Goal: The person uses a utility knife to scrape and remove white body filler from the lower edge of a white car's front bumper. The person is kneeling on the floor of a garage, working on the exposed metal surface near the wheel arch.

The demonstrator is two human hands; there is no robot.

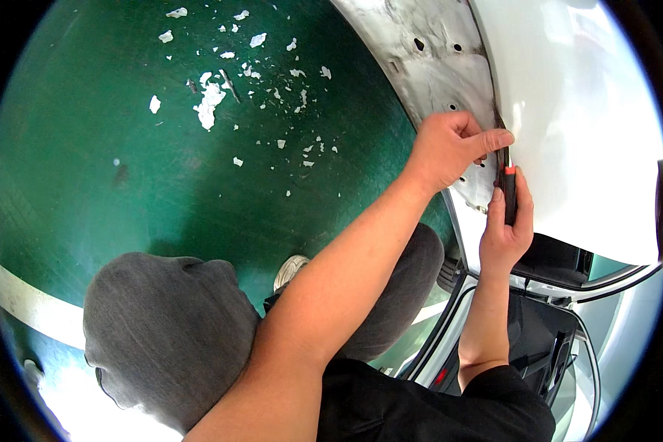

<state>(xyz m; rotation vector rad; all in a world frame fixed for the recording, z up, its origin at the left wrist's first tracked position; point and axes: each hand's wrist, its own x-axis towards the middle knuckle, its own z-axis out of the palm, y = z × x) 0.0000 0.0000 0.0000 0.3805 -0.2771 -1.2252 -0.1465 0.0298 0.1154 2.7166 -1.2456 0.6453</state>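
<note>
My right hand (510,228) is closed around a black-handled tool (510,202) with an orange-red collar and a slim, pale blade pointing away from me. Whether it is a knife or a scraper I cannot make out. The blade lies along the edge of a white car body panel (567,103), beside a dark seam. Just beyond the collar, my left hand (449,147) is closed in a pinch at that edge. Its thumb reaches over the blade's far end and its fingers curl behind, so what it grips is hidden. Bare, smudged metal with several holes (453,81) lies left of the seam.
White flakes (208,103) are scattered over the green floor (110,184), with a thin dark stick among them. My grey-trousered knees (166,331) are bent under my left arm. An open car door (545,331) and a tyre (448,276) stand at the lower right.
</note>
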